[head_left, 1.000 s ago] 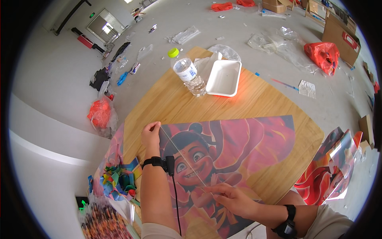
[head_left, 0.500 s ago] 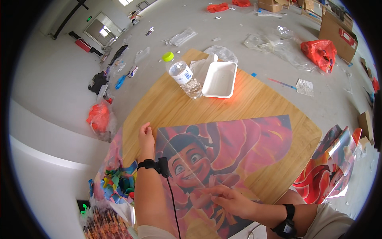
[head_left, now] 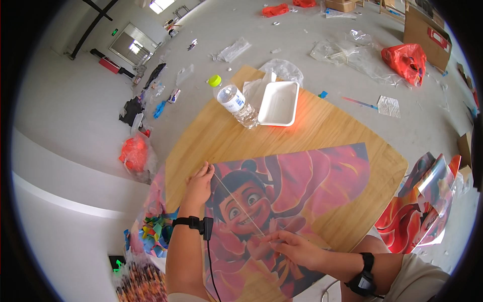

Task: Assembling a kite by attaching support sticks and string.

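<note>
A glossy, partly see-through poster [head_left: 322, 176] with a cartoon child on red cloth lies on the wooden table in front of me. Across the printed face runs a thin pale strand [head_left: 232, 195], taut and slanting between my hands. My left hand [head_left: 199, 187] is at the poster's upper left corner, its fingers drawn together on the strand's far end. Lower down, over the print, my right hand [head_left: 292, 247] pinches the near end between thumb and forefinger. Both wrists wear black bands with a small device.
On the table's [head_left: 221, 133] far part stand a clear bottle [head_left: 236, 104] with a green cap and a white tray [head_left: 278, 103], beside crumpled clear plastic [head_left: 254, 90]. Rolled prints [head_left: 420, 206] rest at the right; colourful scraps [head_left: 157, 231] lie left. Bags and cardboard litter the floor.
My left hand has moved right, from beside the poster's corner onto it, and its fingers have closed there. My right hand keeps its pinch nearly in place. The view has shifted slightly.
</note>
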### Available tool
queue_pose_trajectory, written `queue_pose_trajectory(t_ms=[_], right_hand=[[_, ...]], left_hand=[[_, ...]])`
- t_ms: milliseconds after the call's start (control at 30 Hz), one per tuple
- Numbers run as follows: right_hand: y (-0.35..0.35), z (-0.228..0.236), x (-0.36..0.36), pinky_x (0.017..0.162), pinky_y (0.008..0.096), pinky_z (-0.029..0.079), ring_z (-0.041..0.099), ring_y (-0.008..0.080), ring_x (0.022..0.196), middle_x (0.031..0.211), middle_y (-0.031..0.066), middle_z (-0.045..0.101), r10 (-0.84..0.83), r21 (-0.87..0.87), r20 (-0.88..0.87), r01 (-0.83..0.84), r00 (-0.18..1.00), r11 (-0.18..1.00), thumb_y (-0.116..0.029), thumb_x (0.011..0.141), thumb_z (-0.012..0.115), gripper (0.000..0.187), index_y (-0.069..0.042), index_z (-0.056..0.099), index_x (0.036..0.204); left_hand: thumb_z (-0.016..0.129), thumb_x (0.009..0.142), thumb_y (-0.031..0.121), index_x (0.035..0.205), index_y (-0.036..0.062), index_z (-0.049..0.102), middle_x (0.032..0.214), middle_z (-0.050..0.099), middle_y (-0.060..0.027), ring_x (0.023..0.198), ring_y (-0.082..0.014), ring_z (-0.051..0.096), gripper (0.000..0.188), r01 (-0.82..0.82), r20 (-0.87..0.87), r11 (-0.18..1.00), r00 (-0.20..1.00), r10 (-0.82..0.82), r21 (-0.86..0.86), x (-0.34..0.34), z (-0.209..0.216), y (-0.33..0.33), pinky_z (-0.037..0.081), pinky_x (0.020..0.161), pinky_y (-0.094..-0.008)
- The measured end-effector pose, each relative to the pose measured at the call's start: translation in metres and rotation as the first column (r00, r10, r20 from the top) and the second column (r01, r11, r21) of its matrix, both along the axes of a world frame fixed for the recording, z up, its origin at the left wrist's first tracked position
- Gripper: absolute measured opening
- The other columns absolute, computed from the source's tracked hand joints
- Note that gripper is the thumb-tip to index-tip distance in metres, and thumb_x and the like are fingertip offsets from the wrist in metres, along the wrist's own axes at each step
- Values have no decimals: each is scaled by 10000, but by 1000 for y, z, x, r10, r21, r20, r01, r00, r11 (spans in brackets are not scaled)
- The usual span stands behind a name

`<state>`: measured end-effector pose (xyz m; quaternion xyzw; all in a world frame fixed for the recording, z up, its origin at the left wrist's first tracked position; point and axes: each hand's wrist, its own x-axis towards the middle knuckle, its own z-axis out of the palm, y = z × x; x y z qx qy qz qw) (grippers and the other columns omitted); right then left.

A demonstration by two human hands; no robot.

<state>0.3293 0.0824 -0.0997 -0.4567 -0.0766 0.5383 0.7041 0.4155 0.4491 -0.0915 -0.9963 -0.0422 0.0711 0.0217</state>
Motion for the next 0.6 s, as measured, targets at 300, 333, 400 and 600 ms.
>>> queue_pose_trajectory(t_ms=[300,333,400,600], right_hand=[[-10,-2,6,784,241,456,559,89,920,1138,-13,612,-36,13,6,36,999,999,-216,1016,482,293,-106,593,1265],[-11,-4,7,717,228,446,567,73,942,1130,-28,592,-33,15,2,33,999,999,-263,1030,495,293,-131,596,1271],[-10,-4,7,720,228,446,568,73,944,1134,-28,593,-24,19,2,24,1000,1000,-271,1028,499,299,-133,594,1275],[-8,-9,3,749,256,456,566,100,871,1074,-12,625,-49,-11,-4,49,999,999,-247,997,534,292,-103,617,1237]], left_hand=[[519,954,196,1500,96,370,1615,252,-106,1493,-347,194,575,105,4,994,994,-105,-37,-45,-16,-44,220,1152,-554],[488,970,227,1534,42,269,1627,211,-121,1507,-344,140,633,85,-7,990,996,-86,-113,-51,-19,-52,164,1174,-558],[470,976,238,1541,47,256,1630,200,-125,1509,-341,137,634,60,25,987,998,-57,-146,-66,-27,-62,145,1180,-552],[421,991,252,1549,52,246,1635,186,-128,1512,-332,139,618,10,41,978,999,-2,-207,-85,-25,-90,103,1195,-527]])
